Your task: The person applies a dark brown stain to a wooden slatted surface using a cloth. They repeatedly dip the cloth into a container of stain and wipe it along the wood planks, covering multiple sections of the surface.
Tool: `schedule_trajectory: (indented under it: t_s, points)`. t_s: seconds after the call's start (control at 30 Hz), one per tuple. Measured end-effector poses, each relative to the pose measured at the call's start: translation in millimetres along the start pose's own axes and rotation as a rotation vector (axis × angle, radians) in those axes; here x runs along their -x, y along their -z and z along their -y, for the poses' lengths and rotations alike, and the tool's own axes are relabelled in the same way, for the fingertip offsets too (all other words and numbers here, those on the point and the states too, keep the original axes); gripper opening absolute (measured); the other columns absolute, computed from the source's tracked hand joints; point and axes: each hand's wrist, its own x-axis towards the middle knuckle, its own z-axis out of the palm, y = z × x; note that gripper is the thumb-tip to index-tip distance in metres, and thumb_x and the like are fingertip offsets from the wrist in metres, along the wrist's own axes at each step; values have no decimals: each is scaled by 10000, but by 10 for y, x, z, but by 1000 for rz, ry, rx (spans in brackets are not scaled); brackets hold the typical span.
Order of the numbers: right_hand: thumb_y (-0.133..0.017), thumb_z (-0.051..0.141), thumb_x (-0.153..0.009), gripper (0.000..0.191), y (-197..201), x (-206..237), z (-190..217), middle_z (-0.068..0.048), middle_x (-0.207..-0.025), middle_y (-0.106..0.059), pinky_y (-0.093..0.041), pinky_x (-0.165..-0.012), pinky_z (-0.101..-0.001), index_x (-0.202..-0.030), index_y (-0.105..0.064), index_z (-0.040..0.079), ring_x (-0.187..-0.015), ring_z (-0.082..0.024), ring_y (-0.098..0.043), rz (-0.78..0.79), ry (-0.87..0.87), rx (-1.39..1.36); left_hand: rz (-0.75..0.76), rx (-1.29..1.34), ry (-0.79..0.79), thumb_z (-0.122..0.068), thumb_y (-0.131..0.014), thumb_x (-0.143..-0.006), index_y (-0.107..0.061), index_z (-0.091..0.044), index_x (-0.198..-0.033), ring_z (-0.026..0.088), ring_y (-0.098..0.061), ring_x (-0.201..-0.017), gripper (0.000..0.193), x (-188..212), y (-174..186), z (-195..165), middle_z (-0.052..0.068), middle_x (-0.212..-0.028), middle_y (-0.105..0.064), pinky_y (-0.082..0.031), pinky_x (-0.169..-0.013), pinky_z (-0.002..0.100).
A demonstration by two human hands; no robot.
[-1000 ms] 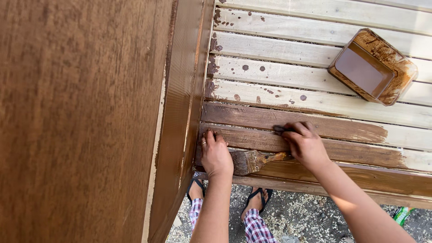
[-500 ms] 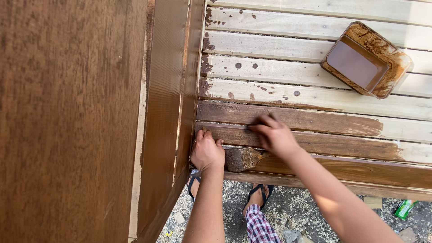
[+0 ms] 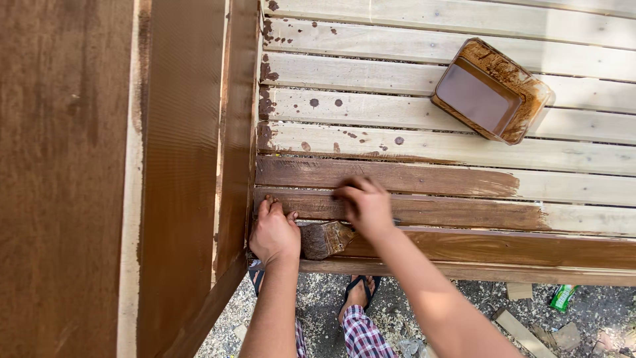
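Observation:
My right hand (image 3: 366, 207) grips a paintbrush (image 3: 324, 239) whose brown-soaked bristles press on the nearest wooden slat (image 3: 477, 246) of a slatted surface. My left hand (image 3: 273, 232) rests flat on the left end of the slats, just left of the bristles, fingers against the upright brown-stained board (image 3: 235, 132). The near slats are stained dark brown; the farther ones are bare pale wood with brown drips. A rectangular tray of brown stain (image 3: 489, 91) sits on the bare slats at the upper right.
A large brown-stained panel (image 3: 66, 172) fills the left side. Below the slats lies gravel ground with my sandalled feet (image 3: 358, 292), wood scraps (image 3: 520, 331) and a green wrapper (image 3: 563, 296).
My right hand has drawn the brush leftward along the near slat, closer to my left hand. The left hand has stayed in place.

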Motion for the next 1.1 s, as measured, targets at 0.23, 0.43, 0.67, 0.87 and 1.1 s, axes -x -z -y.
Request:
schedule_trajectory:
  t_s: [0.23,0.43,0.67,0.87,1.1]
  points:
    - [-660,-56,-725,397,-493,-97,-76,-40,-1209,-709,-557,-979,-443,-1055,-750,147,-1168,-365,-604,192,160,-152,35,-28,35,-296,-810,-805,-714,-120,-1128,302,-694,-1057,381,-20,120,-80,21,-1323,-617,-589,-810,458]
    - [-742,-23,-787,264,1332,1204,-1571,-41,-1067,-723,-555,-980,-393,-991,-782,141,-1060,-271,-631,-59,-192,164,36,-50,25,-256,-801,-811,-746,-86,-1049,305,-680,-1072,297,13,47,-148,56,-1418,-537,-580,-847,448]
    - [-781,-53,-794,298,1335,1725,-1570,-120,-1108,-729,-560,-1013,-419,-1039,-798,115,-1067,-321,-701,-295,-599,119,14,-41,-3,-244,-809,-833,-786,-61,-982,311,-685,-1070,237,-30,-73,-64,65,-1437,-528,-573,-869,437]
    - [-781,9,-739,284,72,992,-176,-60,-1072,-782,-489,-1073,-542,-983,-787,153,-1004,-229,-731,-64,-167,-66,40,-49,-12,-240,-820,-811,-785,-38,-963,320,-677,-1085,256,-98,-100,-27,93,-1433,-538,-566,-888,430]
    - [-744,-31,-656,423,-28,924,-60,-109,-1162,-724,-519,-1002,-455,-1060,-735,95,-1129,-394,-619,138,-60,-167,53,-3,0,-285,-747,-915,-779,-97,-1096,331,-663,-1159,263,-61,146,-77,107,-1427,-588,-552,-953,446]
